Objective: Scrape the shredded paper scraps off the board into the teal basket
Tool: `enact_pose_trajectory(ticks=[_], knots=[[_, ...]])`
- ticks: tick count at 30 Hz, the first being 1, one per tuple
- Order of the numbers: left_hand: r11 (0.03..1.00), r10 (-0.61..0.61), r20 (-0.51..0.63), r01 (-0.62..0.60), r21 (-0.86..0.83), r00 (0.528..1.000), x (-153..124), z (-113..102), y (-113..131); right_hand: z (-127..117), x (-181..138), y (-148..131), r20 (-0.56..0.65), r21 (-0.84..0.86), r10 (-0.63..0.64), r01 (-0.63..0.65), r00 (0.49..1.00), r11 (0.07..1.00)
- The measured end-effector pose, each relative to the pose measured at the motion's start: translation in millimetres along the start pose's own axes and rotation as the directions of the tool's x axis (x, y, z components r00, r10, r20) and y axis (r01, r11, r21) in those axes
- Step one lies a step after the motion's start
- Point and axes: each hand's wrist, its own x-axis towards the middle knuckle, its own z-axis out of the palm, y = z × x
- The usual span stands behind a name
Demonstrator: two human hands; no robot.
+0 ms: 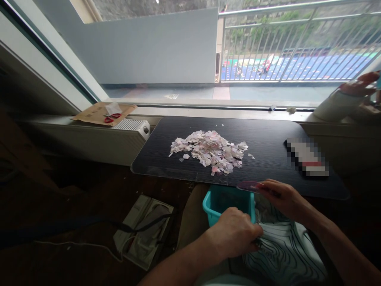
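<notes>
Small, ragged paper scraps (210,149), white and pale pink, lie heaped on the dark table (262,135). At four o'clock from them, the right hand (281,194) has its fingers closed on a thin pink disc (247,186), partly hidden. Toward five sits a turquoise bin (212,216), its inside too dim to read. The left hand (235,232), curled, covers its five-o'clock corner; its grip I cannot tell.
</notes>
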Motion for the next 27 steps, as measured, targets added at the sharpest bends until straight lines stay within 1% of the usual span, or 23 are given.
enact_pose_trajectory(ticks=[3,4,7,8,9,11,12,14,15,16,18,20,21,23,25,27], knots=[[1.000,0.007,0.005,-0.008,0.008,1.000,2.9,-0.7,0.8,-1.6,-0.1,-2.2,-0.056,-0.027,0.018,-0.019,0.998,0.999],[1.000,0.005,0.003,-0.005,0.011,1.000,3.4,-0.8,1.0,-2.9,0.8,-4.1,-0.052,-0.029,0.016,-0.017,0.999,0.999],[1.000,-0.009,0.007,0.009,0.005,1.000,1.3,-0.3,0.3,-5.5,8.1,-14.6,0.023,-0.002,-0.023,0.023,0.999,1.000],[1.000,-0.018,0.012,0.019,-0.002,1.000,-0.6,0.1,-0.5,-5.0,13.5,-19.6,0.026,0.007,-0.036,0.036,0.999,0.999],[0.999,-0.031,0.018,0.031,-0.012,0.999,-3.1,0.7,-1.4,-3.6,21.0,-25.2,0.003,0.003,-0.041,0.041,0.999,0.999],[0.996,-0.077,0.028,0.078,-0.036,0.997,-9.6,2.6,-3.7,2.6,41.3,-37.0,-0.103,-0.022,-0.041,0.038,0.994,0.999],[0.993,-0.107,0.032,0.108,-0.046,0.994,-13.5,4.0,-4.9,6.8,52.8,-42.3,-0.129,-0.028,-0.040,0.037,0.991,0.999],[0.983,-0.170,0.036,0.172,-0.061,0.985,-22.2,7.5,-7.3,15.0,74.0,-48.9,-0.105,-0.041,-0.048,0.044,0.993,0.998],[0.978,-0.195,0.028,0.196,-0.065,0.980,-26.9,9.6,-8.5,17.8,81.6,-49.3,-0.077,-0.058,-0.056,0.051,0.995,0.997],[0.974,-0.218,0.010,0.218,-0.067,0.976,-31.5,11.7,-9.6,18.9,86.5,-47.5,-0.077,-0.083,-0.047,0.041,0.996,0.996],[0.965,-0.254,-0.028,0.251,-0.073,0.967,-39.8,15.9,-12.0,15.6,87.1,-38.1,-0.115,-0.144,-0.008,-0.009,0.993,0.990],[0.958,-0.279,-0.046,0.274,-0.087,0.959,-45.6,19.5,-14.3,5.9,78.5,-24.6,-0.190,-0.200,0.059,-0.098,0.980,0.975],[0.955,-0.287,-0.048,0.282,-0.094,0.957,-47.2,20.8,-15.4,0.2,72.7,-18.1,-0.237,-0.217,0.092,-0.145,0.967,0.965],[0.952,-0.292,-0.040,0.286,-0.109,0.956,-47.8,22.6,-17.3,-9.4,61.7,-8.9,-0.303,-0.230,0.124,-0.198,0.945,0.953],[0.953,-0.283,-0.024,0.278,-0.123,0.959,-45.9,22.9,-18.6,-12.4,54.3,-6.4,-0.322,-0.226,0.143,-0.222,0.936,0.948],[0.954,-0.272,-0.005,0.269,-0.130,0.962,-43.3,21.8,-19.1,-8.3,51.0,-9.9,-0.289,-0.195,0.149,-0.211,0.946,0.958]])
